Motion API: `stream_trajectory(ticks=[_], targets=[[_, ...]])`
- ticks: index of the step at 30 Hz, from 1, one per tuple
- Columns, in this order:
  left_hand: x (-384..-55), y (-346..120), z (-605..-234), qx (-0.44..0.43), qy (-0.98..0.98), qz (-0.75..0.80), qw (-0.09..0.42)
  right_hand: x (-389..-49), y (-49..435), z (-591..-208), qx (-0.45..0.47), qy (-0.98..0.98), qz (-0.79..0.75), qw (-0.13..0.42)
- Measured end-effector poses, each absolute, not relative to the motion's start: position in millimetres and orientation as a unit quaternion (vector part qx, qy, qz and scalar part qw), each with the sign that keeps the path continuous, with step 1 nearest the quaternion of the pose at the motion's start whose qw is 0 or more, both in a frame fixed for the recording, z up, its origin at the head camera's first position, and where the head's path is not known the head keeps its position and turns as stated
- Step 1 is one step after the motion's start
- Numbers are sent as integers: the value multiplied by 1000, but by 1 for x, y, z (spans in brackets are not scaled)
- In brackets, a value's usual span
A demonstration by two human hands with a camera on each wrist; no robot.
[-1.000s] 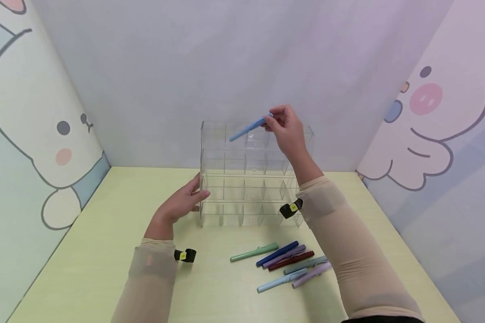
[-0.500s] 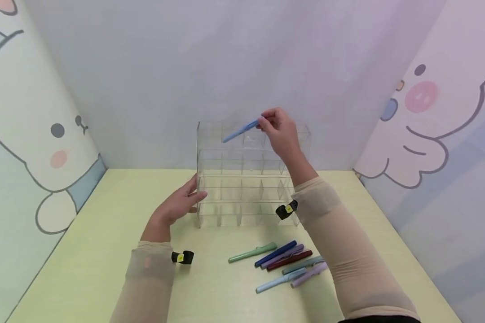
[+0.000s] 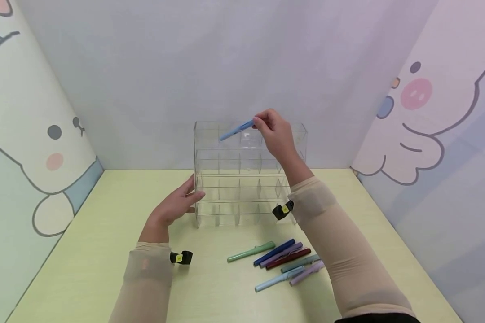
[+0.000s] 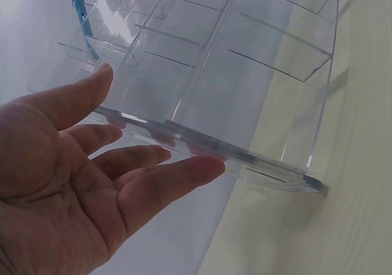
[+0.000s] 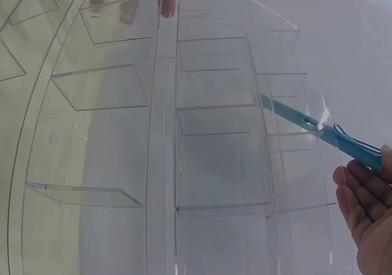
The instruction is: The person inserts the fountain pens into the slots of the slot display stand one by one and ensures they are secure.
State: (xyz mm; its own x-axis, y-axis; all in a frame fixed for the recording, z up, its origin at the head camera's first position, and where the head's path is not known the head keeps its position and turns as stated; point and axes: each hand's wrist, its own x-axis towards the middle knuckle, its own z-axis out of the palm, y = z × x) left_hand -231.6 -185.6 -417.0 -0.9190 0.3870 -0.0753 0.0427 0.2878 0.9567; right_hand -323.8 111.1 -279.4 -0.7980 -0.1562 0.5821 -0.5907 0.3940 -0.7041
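My right hand (image 3: pixel 275 134) pinches a blue pen (image 3: pixel 236 130) by its clip end, over the top tier of a clear acrylic rack (image 3: pixel 228 220). The pen slants down to the left, its other end over the upper left compartments. In the right wrist view, the pen (image 5: pixel 288 114) shows its cap clip close to the fingers. My left hand (image 3: pixel 178 204) rests against the rack's left side. In the left wrist view, that hand (image 4: pixel 79 183) has extended fingers, with the fingertips touching the side panel and the thumb by the front edge.
On the table (image 3: pixel 105 251) in front of the rack lie several capped pens: a green pen (image 3: pixel 250 252) apart at the left, then a dark blue pen (image 3: pixel 274 252), a dark red pen (image 3: pixel 288 259), a light blue pen (image 3: pixel 279 279) and others. A curtain (image 3: pixel 165 89) hangs behind.
My right hand has moved slightly left and down with the blue pen over the rack. The left hand keeps its place at the rack's side. The head view has shifted a little.
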Motion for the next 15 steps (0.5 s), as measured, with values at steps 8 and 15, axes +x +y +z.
stream_trajectory(ticks=[8,15], targets=[[-231,-184,-417,135,789,580,151,-322,115,-279,232,-809,495,216],[-231,-186,-416,132,790,579,149,-317,123,-282,246,-801,496,225]])
